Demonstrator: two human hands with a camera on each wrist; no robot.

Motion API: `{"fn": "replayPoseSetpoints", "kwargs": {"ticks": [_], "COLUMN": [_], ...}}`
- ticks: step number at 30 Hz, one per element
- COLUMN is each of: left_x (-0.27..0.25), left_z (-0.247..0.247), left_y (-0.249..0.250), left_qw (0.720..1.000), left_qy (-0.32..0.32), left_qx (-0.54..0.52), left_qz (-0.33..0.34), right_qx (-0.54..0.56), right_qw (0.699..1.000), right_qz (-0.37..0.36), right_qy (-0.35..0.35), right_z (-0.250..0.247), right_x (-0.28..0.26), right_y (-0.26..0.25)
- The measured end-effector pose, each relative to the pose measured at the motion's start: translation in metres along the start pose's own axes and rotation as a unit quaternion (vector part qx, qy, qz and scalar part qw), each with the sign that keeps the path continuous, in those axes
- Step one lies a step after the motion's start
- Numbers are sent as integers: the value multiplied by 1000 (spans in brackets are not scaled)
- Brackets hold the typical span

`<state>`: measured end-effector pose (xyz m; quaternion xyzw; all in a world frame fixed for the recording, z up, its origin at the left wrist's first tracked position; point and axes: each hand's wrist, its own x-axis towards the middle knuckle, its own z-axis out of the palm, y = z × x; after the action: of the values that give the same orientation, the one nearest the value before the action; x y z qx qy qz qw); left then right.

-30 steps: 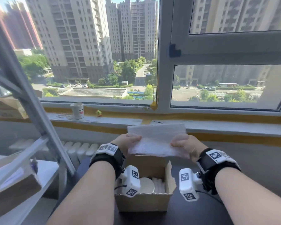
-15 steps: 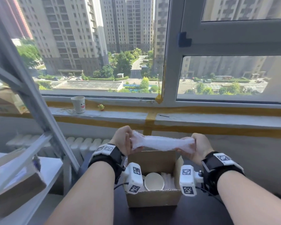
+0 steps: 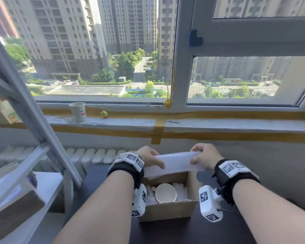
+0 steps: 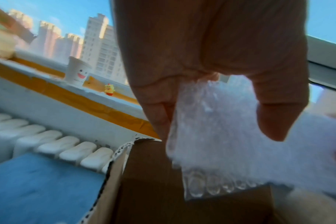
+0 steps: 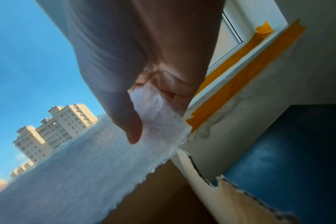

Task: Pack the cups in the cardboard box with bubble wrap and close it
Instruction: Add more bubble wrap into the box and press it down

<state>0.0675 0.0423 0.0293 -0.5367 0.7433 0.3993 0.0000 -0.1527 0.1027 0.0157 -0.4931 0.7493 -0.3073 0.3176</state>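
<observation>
We are holding a folded strip of bubble wrap (image 3: 174,163) stretched just above the far rim of the open cardboard box (image 3: 165,211). Our left hand (image 3: 149,156) is pinching the strip's left end, thumb on top and fingers curled beneath; our right hand (image 3: 203,154) is pinching the right end the same way. The strip is spanning the box's width, its lower edge overlapping the far wall. The near half of the opening is lying uncovered, with a white cup (image 3: 165,192) sitting inside among more wrap.

The box is standing on a dark tabletop (image 3: 183,233). Behind the box, a radiator (image 3: 88,155) is running under a windowsill (image 3: 218,125) edged in yellow tape. Left of the box along the sill, a paper cup (image 3: 77,111) with a smiling face and a small yellow toy (image 3: 104,114) are standing.

The left wrist view is showing the bubbles (image 4: 211,186) in the wrap clearly; the right wrist view is showing the torn edge of the box's right flap (image 5: 230,195).
</observation>
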Motion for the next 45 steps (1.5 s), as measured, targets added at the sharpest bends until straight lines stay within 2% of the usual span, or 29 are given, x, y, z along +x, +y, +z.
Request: {"fn": "replayPoseSetpoints", "kwargs": {"ticks": [2, 4, 8, 10, 12, 14, 18, 24, 27, 29, 31, 33, 36, 40, 45], "left_x": [3, 4, 6, 6, 7, 8, 9, 11, 14, 15, 14, 15, 14, 14, 17], "left_z": [9, 19, 34, 37, 40, 41, 44, 51, 56, 58, 59, 61, 65, 77, 87], "left_y": [3, 7, 6, 1, -7, -13, -21, -27, -32, -32, -27, -24, -26, -39, -51], "left_qw": [997, 984, 957, 945, 938, 933, 926, 932, 921, 903, 890, 904, 924, 940, 937], "left_qy": [22, 65, 88, 97, 108, 116, 126, 112, 138, 162, 170, 164, 152, 85, 31], "left_qx": [70, 159, 271, 309, 327, 339, 354, 343, 361, 393, 420, 393, 349, 329, 347], "left_qz": [8, 39, 50, 47, 45, 44, 46, 44, 54, 59, 57, 37, 27, 19, 15], "right_qx": [-61, -172, -354, -430, -487, -509, -491, -461, -439, -428, -432, -451, -512, -517, -495], "right_qw": [998, 983, 919, 874, 831, 812, 823, 857, 869, 876, 873, 858, 812, 823, 827], "right_qz": [-24, -57, -167, -219, -256, -268, -264, -192, -194, -193, -199, -231, -274, -201, -220], "right_qy": [3, -11, -43, -62, -82, -96, -109, -129, -118, -109, -105, -87, -62, -122, -149], "right_z": [4, 10, 25, 33, 42, 49, 55, 58, 63, 65, 65, 65, 67, 80, 90], "right_x": [-3, -10, -23, -26, -25, -24, -20, -16, -14, -14, -12, -10, -5, -2, 0], "right_y": [-1, -6, -12, -10, -7, -8, -12, 1, 5, 5, 5, 5, 2, 9, 29]}}
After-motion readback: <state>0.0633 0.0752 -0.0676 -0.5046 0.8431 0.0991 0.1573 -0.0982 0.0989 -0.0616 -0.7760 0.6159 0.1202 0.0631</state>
